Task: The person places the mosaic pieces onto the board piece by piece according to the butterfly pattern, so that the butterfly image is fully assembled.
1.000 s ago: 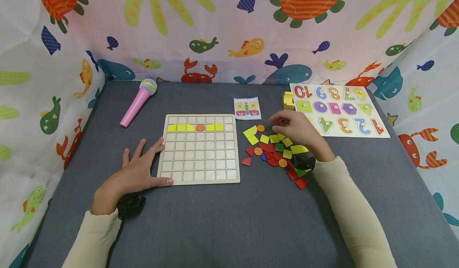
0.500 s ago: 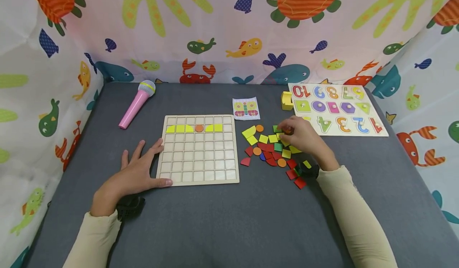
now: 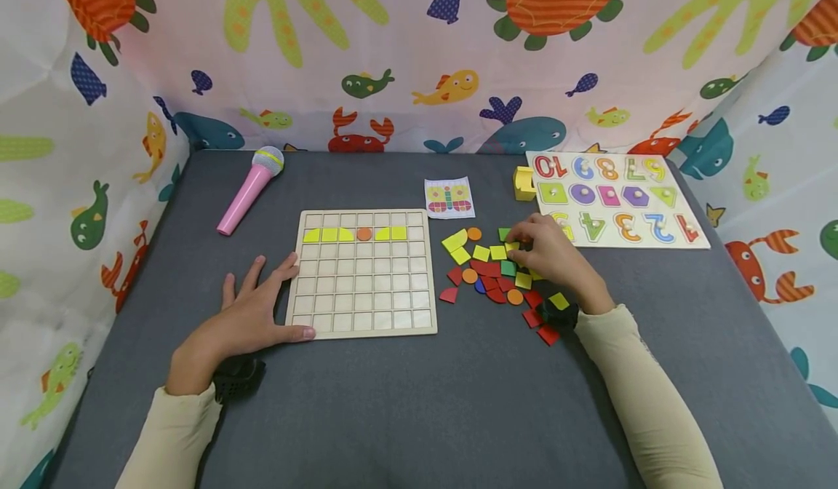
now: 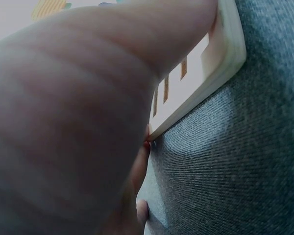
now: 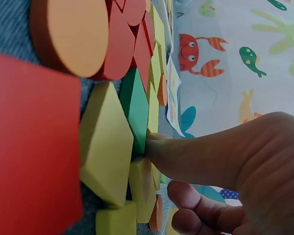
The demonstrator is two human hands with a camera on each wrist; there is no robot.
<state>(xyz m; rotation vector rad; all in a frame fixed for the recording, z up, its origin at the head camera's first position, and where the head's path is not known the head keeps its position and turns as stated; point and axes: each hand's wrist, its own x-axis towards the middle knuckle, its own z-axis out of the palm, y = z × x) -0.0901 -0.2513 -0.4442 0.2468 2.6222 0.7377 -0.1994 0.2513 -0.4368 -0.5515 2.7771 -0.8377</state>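
A wooden grid board (image 3: 363, 301) lies in the head view's middle, with yellow pieces (image 3: 313, 235) and an orange disc (image 3: 364, 234) in its second row. My left hand (image 3: 245, 320) rests at its left side, fingers spread, thumb on the lower left corner. To the right lies a loose pile of coloured blocks, among them red (image 3: 485, 269), green (image 3: 508, 268) and orange (image 3: 515, 297) ones. My right hand (image 3: 551, 255) is over the pile's far side and pinches a yellow square block (image 3: 512, 247). In the right wrist view the thumb (image 5: 196, 154) touches blocks beside a green one (image 5: 135, 110).
A picture card (image 3: 449, 198) with a butterfly pattern lies behind the board. A pink toy microphone (image 3: 249, 194) is at back left. At back right are a number puzzle board (image 3: 618, 199) and a yellow block-like object (image 3: 524, 184). A printed sea-animal curtain (image 3: 294, 103) surrounds the table.
My right hand first drew back slightly over the pile, uncovering a green block, then lowered its fingertips onto a yellow square block. My left hand stayed on the board's edge.
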